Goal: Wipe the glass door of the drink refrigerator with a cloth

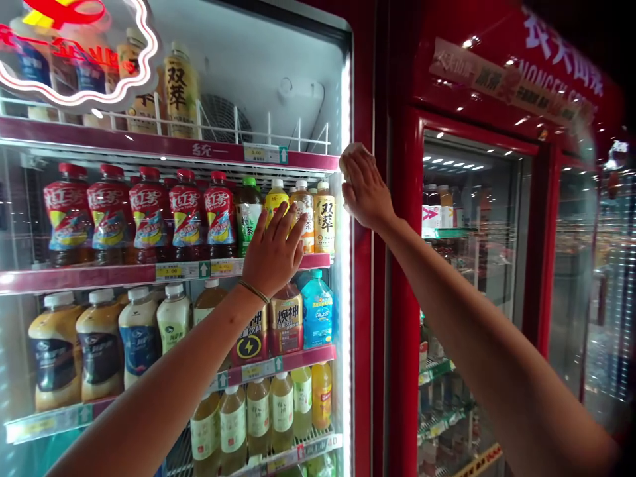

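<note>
In the head view, my right hand (365, 189) presses a crumpled pale cloth (354, 154) to the right edge of a lit drinks fridge's glass door (278, 50), beside its red frame (362, 298). Most of the cloth is hidden under my fingers. My left hand (275, 255), with a thin band at the wrist, lies flat on the glass, fingers spread and nothing in it. Behind the glass, in line with that hand, stand a green-capped tea bottle (249, 218) and a yellow-labelled bottle (275, 195).
Shelves hold red-capped bottles (149, 205), white-capped bottles (102, 344) and pale green drinks (233, 417). A glowing sign (144, 73) hangs at the upper left of the glass. To the right stands a second red fridge (405, 265) with stocked shelves.
</note>
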{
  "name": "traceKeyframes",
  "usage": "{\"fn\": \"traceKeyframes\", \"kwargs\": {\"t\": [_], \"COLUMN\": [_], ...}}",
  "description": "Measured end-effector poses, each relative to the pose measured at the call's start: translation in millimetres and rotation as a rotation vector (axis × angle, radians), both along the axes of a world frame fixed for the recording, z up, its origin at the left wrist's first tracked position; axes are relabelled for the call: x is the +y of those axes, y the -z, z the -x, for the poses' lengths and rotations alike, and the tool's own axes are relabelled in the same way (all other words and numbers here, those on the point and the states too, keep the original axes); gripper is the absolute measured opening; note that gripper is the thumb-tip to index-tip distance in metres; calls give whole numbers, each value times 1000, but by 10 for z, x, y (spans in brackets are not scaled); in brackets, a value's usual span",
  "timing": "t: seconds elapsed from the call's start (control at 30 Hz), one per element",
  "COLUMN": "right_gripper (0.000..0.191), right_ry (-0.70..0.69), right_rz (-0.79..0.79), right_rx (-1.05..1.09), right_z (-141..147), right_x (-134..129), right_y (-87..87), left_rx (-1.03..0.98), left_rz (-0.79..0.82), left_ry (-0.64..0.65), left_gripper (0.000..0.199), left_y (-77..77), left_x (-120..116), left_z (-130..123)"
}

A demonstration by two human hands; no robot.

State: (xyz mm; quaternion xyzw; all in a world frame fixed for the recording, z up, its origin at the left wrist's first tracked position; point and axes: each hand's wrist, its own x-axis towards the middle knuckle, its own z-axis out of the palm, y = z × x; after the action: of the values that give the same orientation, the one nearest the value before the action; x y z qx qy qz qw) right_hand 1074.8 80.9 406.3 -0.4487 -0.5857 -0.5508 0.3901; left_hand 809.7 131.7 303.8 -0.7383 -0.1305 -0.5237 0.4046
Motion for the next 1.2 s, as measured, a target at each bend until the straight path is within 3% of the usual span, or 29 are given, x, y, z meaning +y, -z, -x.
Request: {"fn": "traceKeyframes", "kwargs": {"t": [0.07,0.13,0.2,0.33,0.4,0.47,0.53,0.67,0.73,0.77,0.83,0.97,1.03,1.1,1.2], "right_gripper": [61,61,61,63,65,64,63,63,62,62,61,58,58,58,58], "right_ry": [20,32,36,35,34,41,56,61,52,44,18,-48,-75,-94,-79], "right_rz": [-27,-27,-2,67,145,189,154,27,-31,-45,-28,100,146,189,210], "right_rx": [42,17,-54,-193,-279,-291,-207,-8,70,78,9,-279,-357,-417,-418], "right_z": [42,138,261,406,374,279,154,39,155,263,551,1136,1284,1291,1051], "right_x": [19,22,11,-62,-109,-135,-120,-3,65,94,137,143,121,100,75], "right_y": [-183,-50,352,1356,1577,1464,1071,111,-110,-112,91,889,1168,1229,943], "left_rx": [1,-3,-5,-12,-15,-11,-13,-41,-45,-48,-69,-182,-208,-199,-171], "left_rz": [1,6,10,-4,-17,-23,-24,-14,-19,-29,-62,-99,-82,-55,-37], "left_ry": [-5,0,13,11,8,20,41,82,83,78,75,103,68,14,-50], "left_gripper": [61,59,58,51,49,49,49,53,54,53,51,43,40,41,46], "left_y": [2,4,7,13,11,4,-8,-42,-66,-81,-118,-195,-216,-218,-200], "left_x": [5,9,12,17,19,21,26,34,29,23,6,-6,15,43,66], "left_z": [6,8,7,9,17,30,48,92,123,144,201,374,489,623,846]}}
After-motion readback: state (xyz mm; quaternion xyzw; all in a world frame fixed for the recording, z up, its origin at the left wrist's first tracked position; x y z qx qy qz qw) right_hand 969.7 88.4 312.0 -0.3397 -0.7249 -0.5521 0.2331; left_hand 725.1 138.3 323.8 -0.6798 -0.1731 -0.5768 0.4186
